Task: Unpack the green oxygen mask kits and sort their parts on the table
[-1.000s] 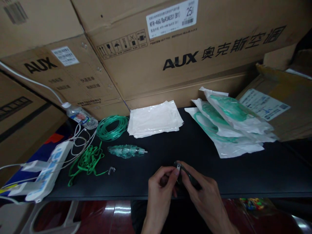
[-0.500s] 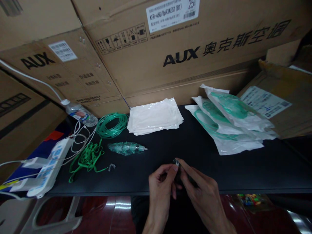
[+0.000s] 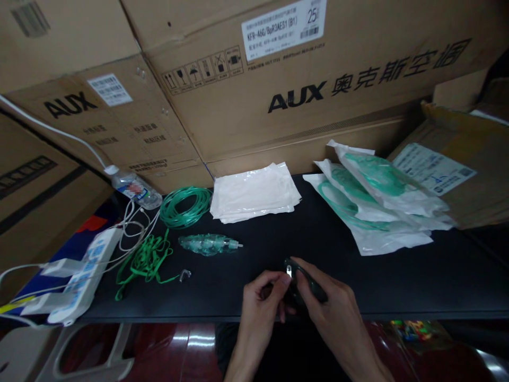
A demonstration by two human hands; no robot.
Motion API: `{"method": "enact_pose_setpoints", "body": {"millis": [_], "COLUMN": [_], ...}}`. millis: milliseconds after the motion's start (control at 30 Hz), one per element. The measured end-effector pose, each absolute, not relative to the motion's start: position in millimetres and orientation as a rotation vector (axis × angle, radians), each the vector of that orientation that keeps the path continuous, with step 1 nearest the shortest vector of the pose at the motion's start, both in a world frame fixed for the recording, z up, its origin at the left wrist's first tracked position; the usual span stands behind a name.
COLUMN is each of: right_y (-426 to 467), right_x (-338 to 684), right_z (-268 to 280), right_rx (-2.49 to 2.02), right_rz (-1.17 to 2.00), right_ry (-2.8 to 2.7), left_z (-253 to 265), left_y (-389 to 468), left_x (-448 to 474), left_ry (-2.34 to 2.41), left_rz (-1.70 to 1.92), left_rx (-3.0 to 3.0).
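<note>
Over the table's front edge, my right hand (image 3: pixel 336 302) is closed round a dark greenish, rounded piece (image 3: pixel 316 289) with a small shiny strip near its far tip. My left hand (image 3: pixel 264 294) is pinched at the near left side of that piece, its thumb and forefinger beside the shiny strip. The palms hide much of it, so its kind is unclear. To the left lie a clear green plastic piece (image 3: pixel 209 244) with a pale nozzle, a small clear bent piece (image 3: pixel 185 275), a tangle of green elastic strap (image 3: pixel 147 260) and a coil of green tubing (image 3: pixel 186 207).
White flat pouches (image 3: pixel 254 193) lie stacked at the back. Packed green tubing bags (image 3: pixel 369 201) are piled at right beside an open carton (image 3: pixel 477 159). A power strip (image 3: pixel 85 276), cables and a plastic bottle (image 3: pixel 133 185) stand left. Large cartons (image 3: pixel 222 116) form the back wall.
My right hand has opened its grip a little and turned the dark piece, so more of its rounded side and shiny strip shows. My left hand stays pinched in nearly the same place.
</note>
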State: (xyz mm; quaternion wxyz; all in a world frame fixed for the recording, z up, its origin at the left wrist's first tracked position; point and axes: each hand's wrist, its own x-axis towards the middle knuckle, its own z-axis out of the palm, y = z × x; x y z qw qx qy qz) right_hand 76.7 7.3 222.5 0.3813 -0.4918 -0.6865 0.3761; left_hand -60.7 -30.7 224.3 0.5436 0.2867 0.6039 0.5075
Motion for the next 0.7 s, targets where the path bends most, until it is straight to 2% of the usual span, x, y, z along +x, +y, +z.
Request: {"method": "enact_pose_setpoints", "body": {"millis": [200,367,500,700], "right_y": [14.4,15.7,12.8,9.5], "right_x": [83.8,87.5,86.6,87.3], "right_z": [228.8,235.1,239.1,240.8], "right_rx": [-1.206,-1.180,-1.118,-1.029], "right_rz": [1.252,1.532,1.732,1.891], "right_ry": [-1.769,-1.670,-1.497,-1.365], "left_z": [228.9,240.4,254.4,263.0], "left_y": [-25.6,-27.9,-28.7,-27.6], "left_x": [-78.0,-91.2,-102.4,-111.1], "left_ry": [1.462,1.672,1.463,1.332], "left_rz": [1.138,1.198,1.056,0.913], "left_rx": [0.849,1.304,1.556,1.542]}}
